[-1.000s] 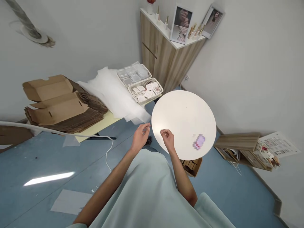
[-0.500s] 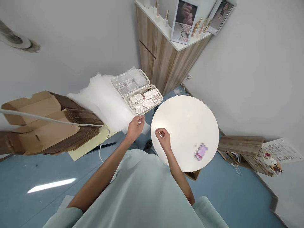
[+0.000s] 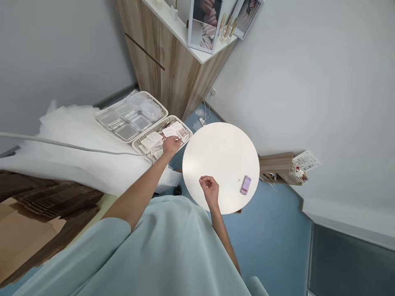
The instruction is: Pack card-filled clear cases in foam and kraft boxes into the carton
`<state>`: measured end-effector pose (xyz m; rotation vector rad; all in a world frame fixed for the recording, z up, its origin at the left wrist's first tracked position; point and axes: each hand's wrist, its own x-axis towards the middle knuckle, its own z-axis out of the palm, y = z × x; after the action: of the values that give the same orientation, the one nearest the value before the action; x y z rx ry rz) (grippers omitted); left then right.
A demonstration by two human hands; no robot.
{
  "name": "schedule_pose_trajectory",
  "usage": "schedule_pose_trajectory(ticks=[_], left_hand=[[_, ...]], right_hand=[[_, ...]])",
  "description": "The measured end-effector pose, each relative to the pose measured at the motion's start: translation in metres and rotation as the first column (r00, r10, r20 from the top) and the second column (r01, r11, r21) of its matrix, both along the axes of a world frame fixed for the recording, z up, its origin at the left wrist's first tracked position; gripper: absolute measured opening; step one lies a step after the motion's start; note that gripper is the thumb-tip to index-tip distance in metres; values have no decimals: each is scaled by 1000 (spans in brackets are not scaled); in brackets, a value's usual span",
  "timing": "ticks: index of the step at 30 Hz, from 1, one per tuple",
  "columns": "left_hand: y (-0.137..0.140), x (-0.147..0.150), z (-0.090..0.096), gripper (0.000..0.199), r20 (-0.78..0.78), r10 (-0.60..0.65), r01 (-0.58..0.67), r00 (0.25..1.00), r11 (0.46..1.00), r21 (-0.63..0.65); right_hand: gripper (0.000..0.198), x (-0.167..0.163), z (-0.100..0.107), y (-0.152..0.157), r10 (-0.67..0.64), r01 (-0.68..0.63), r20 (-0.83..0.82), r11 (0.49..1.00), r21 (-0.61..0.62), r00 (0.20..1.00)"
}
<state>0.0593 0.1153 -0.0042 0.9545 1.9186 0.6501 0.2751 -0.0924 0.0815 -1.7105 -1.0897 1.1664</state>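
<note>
My left hand (image 3: 172, 144) reaches over the white basket of cards (image 3: 134, 144). Its fingers are curled together at the basket's near right side; whatever they may hold is too small to make out. Small printed white cards (image 3: 154, 137) lie heaped inside, partly covered by this hand. Above the left part of the round white table (image 3: 226, 158) is my right hand (image 3: 210, 191), thumb and fingertips pinched together. Anything between those fingertips is too small to name. On the table's right side lies a blurred purple item (image 3: 245, 185).
Behind the cards, a second basket (image 3: 166, 110) holds clear plastic packs (image 3: 126, 113). White wrapping sheets (image 3: 70, 144) spread to the left, with folded cardboard boxes (image 3: 27, 234) nearer me. A pale cable (image 3: 74, 149) crosses there. A wooden cabinet (image 3: 166, 53) stands behind.
My left hand has moved forward from the basket's near edge to over the cards. My right hand stays pinched over the table. The view has shifted, bringing the baskets closer.
</note>
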Motion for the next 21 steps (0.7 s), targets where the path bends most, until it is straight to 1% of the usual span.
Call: schedule_pose_trajectory(ticks=[2, 5, 9, 13, 16, 19, 21], left_hand=[[15, 1, -13, 18, 40, -7, 8, 999, 999, -42], [29, 6, -28, 10, 67, 4, 3, 998, 994, -110], [38, 13, -38, 15, 108, 15, 2, 994, 987, -160], [45, 17, -43, 23, 139, 46, -20, 989, 982, -187], [47, 18, -45, 25, 155, 73, -40, 985, 978, -203], [42, 15, -43, 25, 174, 91, -61, 981, 984, -170], [33, 11, -38, 29, 179, 62, -45, 982, 994, -100]], right_hand=[[30, -9, 4, -7, -38, 39, 35, 999, -15, 999], [32, -21, 6, -21, -104, 107, 75, 994, -37, 992], [34, -30, 4, -38, -175, 185, 145, 981, -54, 974], [35, -32, 7, -47, -243, 254, 155, 966, -52, 957], [35, -32, 12, -48, -251, 262, 160, 964, -52, 955], [34, -29, 12, -44, -240, 250, 166, 968, -37, 956], [34, -27, 9, -38, -209, 217, 160, 975, -35, 965]])
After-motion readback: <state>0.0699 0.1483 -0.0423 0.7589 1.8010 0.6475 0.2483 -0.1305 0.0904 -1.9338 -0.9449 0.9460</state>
